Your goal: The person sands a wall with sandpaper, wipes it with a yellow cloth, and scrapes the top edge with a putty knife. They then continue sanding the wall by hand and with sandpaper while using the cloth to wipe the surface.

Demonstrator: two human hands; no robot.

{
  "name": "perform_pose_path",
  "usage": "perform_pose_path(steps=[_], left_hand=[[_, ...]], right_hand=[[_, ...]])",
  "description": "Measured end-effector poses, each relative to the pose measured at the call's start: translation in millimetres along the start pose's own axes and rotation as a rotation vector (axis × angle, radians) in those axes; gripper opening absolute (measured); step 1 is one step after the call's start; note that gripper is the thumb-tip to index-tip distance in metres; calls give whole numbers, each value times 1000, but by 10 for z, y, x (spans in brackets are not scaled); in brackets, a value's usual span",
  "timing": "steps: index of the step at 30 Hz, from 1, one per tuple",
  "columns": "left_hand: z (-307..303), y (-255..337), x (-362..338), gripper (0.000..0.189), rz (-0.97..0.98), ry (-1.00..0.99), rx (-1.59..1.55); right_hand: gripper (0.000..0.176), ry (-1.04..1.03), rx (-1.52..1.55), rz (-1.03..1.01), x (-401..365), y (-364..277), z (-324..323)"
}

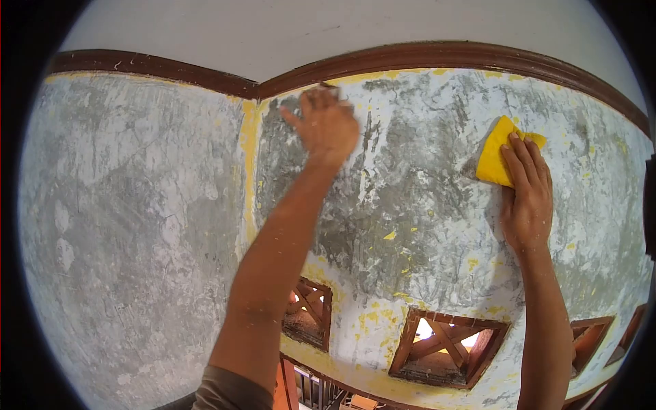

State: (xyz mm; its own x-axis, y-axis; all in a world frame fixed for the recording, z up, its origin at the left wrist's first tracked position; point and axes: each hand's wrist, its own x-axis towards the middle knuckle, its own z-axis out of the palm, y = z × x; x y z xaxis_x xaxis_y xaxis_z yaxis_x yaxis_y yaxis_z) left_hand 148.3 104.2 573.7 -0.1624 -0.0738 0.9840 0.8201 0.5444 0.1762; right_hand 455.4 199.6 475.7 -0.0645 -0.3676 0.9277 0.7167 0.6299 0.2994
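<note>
Two bare hands at one patchy grey-and-white wall (410, 178); head view only. Left hand (331, 130) is at the left, close to the brown trim (437, 53), fingers bent and blurred; a small dark item (330, 85) shows at the fingertips (too smeared to name), so can't tell whether it's gripped. Right hand (529, 201), well apart to the right, grips a yellow cloth (495, 156) under its fingers, apparently against the wall; the cloth juts out left of them.

To do this well, I'd judge: short, light, overlapping left-hand strokes beside the trim, easing off before knuckles hit it. Yellow strip (249, 143) runs down the corner just left of that hand, so fingertip control likely beats a broad sweep there. Right hand probably serves best as a steady brace, cloth flat, pressure even. Mind the latticed opening (449, 346), nearer the person and between the forearms (its edges could snag cloth).
</note>
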Motion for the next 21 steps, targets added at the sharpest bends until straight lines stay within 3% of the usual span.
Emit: perform_pose_path(steps=[3,5,7,9,11,13,14,16,17,19,20,21], left_hand=[[12,530,16,49,160,111,-178],[75,932,-84,47,204,384,-297],[190,721,-62,42,327,442,-344],[176,84,3,38,491,306,-316],[350,-517,141,35,346,271,-250],[438,-774,234,28,13,404,-337],[452,-740,246,28,6,400,-333],[439,-371,283,24,15,419,-646],[355,-48,248,26,81,510,-638],[68,530,101,25,230,399,-712],[164,770,45,26,230,535,-443],[194,657,20,26,218,522,-442]], right_hand=[[47,-9,-26,6,-4,11,17],[46,17,-48,-9,-2,14,33],[45,-6,-48,-25,-21,1,24],[45,17,-25,-32,-38,27,6],[46,14,-30,-9,-42,29,-19],[47,-13,-39,7,-22,7,-11],[47,-18,-33,2,-12,-5,8],[46,17,-75,-4,-5,-5,35],[46,13,-72,-4,-8,-16,31],[45,8,-71,-3,-1,-26,16],[45,13,-88,-7,-6,-18,29],[45,-2,-84,-14,-26,-34,42]])
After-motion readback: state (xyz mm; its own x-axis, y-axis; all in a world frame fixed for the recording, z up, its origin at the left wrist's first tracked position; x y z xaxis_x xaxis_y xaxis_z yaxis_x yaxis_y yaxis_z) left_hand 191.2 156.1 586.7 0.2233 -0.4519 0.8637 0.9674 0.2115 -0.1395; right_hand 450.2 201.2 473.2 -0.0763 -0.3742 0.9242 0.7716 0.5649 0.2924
